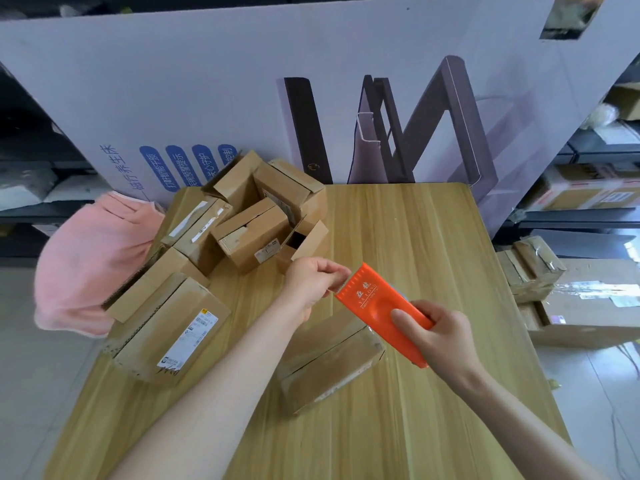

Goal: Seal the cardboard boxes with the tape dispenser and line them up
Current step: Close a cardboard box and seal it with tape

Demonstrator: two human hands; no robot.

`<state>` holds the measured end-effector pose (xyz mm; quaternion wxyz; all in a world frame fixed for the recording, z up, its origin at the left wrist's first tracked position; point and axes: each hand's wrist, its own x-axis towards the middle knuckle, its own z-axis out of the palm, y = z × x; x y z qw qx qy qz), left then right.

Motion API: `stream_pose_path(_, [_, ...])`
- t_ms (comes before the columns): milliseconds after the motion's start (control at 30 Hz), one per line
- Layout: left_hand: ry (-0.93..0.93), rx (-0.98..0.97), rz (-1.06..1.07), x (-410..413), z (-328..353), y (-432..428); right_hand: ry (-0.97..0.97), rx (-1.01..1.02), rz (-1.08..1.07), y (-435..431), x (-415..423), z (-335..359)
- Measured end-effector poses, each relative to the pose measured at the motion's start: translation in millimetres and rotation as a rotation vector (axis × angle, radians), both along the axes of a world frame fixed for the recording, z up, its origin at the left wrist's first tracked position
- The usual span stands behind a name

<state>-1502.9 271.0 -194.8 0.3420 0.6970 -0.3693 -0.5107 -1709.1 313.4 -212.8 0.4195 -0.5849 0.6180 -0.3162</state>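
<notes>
Here, your right hand is wrapped around the rear of the orange tape dispenser, thumb on top, holding it in the air above the wooden table. Your left hand has finger and thumb pinched together at the dispenser's toothed front edge. It seems to be gripping the tape end, though the tape itself is too clear to make out.

Just below the dispenser, between your forearms, lies a cardboard box, its top seam showing as a dark line. An untidy pile of boxes sits at the back left of the table, some with flaps open, and a large labelled box lies to its near side. A pink cloth hangs off the left edge.

The main risk is the tape. Pulled out at an angle, it could twist and stick to itself or land off the seam. Your pinching fingers are also close to the cutting teeth. The box is unheld, so it may slide when pressed.
</notes>
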Motion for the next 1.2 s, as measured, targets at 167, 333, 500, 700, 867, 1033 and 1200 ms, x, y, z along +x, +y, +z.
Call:
stream_pose_path(167, [-0.121, 0.053, 0.009, -1, -22, -24, 0.179, 0.02, -0.022, -3, 9, 2])
stream_pose_path(333, [-0.303, 0.03, -0.004, -3, -40, -42, 0.268, 0.086, -0.089, 11, -9, -3])
stream_pose_path(500, [-0.377, 0.08, -0.075, -7, -65, -42, 0.29, 0.162, -0.124, 41, -37, -15])
stream_pose_path(700, [-0.45, 0.116, -0.08, 9, -88, -36, 0.333, 0.289, -0.207, 79, -74, -31])
stream_pose_path(867, [-0.491, 0.066, -0.151, 3, -100, -32, 0.392, 0.376, -0.213, 76, -72, -38])
stream_pose_path(1033, [-0.518, 0.023, -0.19, 0, -106, -40, 0.487, 0.394, -0.221, 73, -68, -45])
stream_pose_path(1200, [-0.525, 0.031, -0.235, -2, -114, -40, 0.522, 0.428, -0.22, 75, -67, -52])
